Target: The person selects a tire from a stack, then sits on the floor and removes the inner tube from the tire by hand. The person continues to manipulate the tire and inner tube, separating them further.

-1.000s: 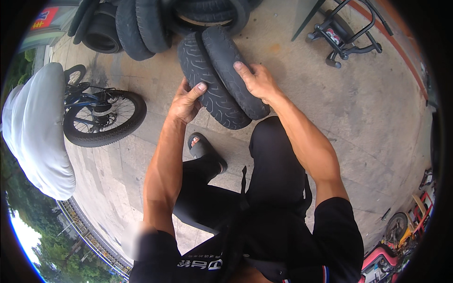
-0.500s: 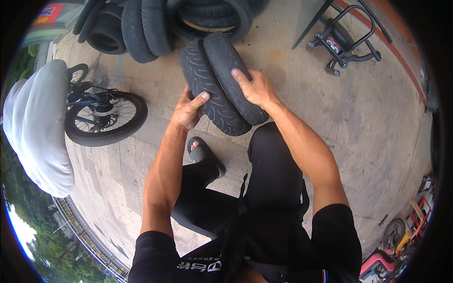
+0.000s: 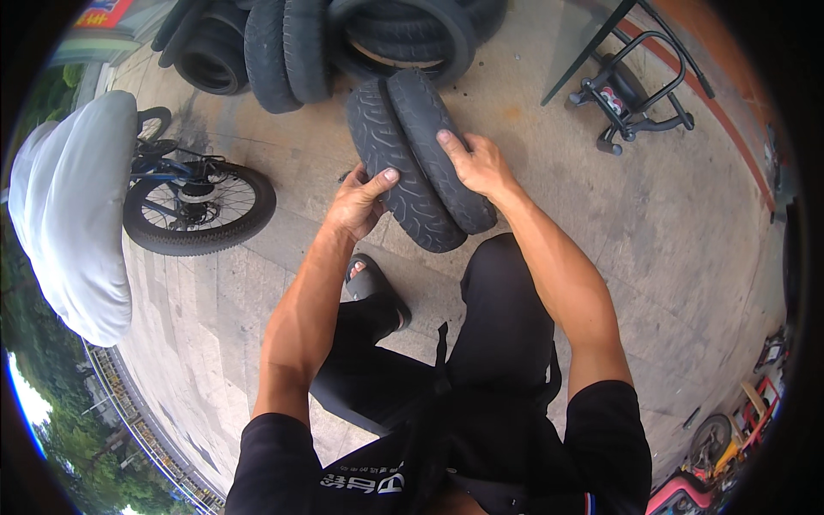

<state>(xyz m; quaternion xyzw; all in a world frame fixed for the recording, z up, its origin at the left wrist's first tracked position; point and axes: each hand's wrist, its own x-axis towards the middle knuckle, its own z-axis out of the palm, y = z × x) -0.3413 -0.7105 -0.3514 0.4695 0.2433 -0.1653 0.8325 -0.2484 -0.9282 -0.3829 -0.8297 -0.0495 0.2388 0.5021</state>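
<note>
Two black scooter-size tyres stand side by side, pressed together, in front of my knees. The left tyre (image 3: 403, 184) shows a curved groove tread; the right tyre (image 3: 438, 142) looks more worn. My left hand (image 3: 362, 202) grips the left tyre at its outer side, thumb on the tread and fingers hidden behind. Over the right tyre lies my right hand (image 3: 479, 163), its thumb pressed on the tread and the other fingers wrapped round the far side. The lower edges of both tyres come close to my bent knee (image 3: 498, 266).
Several more tyres (image 3: 283, 56) are piled beyond the pair. On the left stand a bicycle (image 3: 202, 202) and something under a pale cover (image 3: 73, 219). A black metal frame with wheels (image 3: 631, 99) rests at the far right. Vehicles, one with a pink part (image 3: 682, 493), line the lower right.
Both hands keep the same hold on the two tyres. The whole scene, tyres and hands included, has shifted slightly right in the view.
</note>
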